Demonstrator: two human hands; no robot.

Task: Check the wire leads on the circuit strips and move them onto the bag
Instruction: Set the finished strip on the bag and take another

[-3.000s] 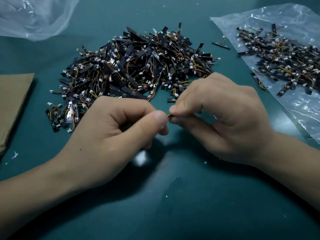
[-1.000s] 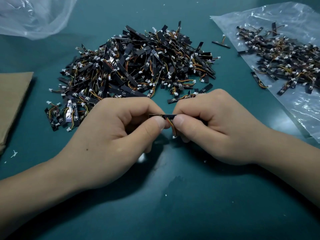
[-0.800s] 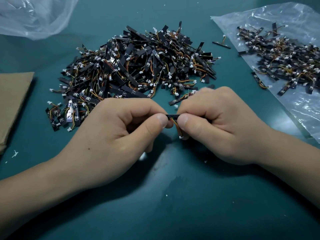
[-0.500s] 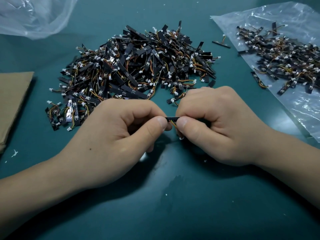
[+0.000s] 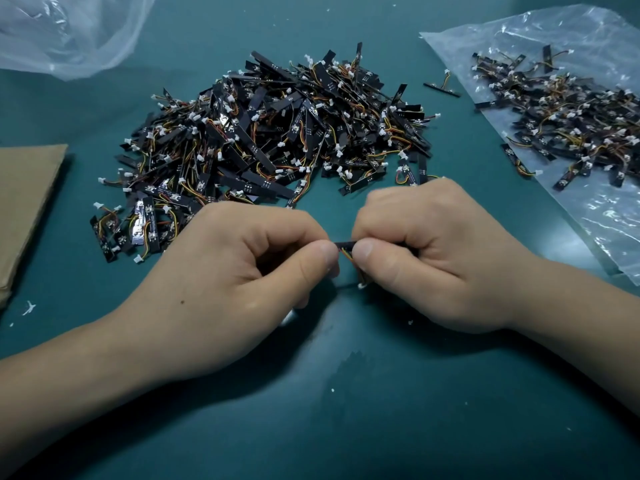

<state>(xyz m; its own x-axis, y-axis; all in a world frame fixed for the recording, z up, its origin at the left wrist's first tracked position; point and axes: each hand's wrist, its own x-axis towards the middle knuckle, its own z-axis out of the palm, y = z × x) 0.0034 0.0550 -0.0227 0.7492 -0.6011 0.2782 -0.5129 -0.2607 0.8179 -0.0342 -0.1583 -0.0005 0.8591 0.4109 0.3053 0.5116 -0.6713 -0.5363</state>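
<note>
– Hands, what are they doing?
– Left hand and right hand meet at the middle of the table. The fingers are curled, and each thumb and forefinger pinches one end of a single black strip.
– Leads?
– Orange-yellow leads hang from the strip between the two thumbs, with a white plug at the bottom.
– And the rest?
– Big pile at 12 o'clock, just beyond the knuckles. Bag lies flat at 2 o'clock with a smaller heap on it. One loose strip lies between pile and bag. Cardboard at 9 o'clock.
</note>
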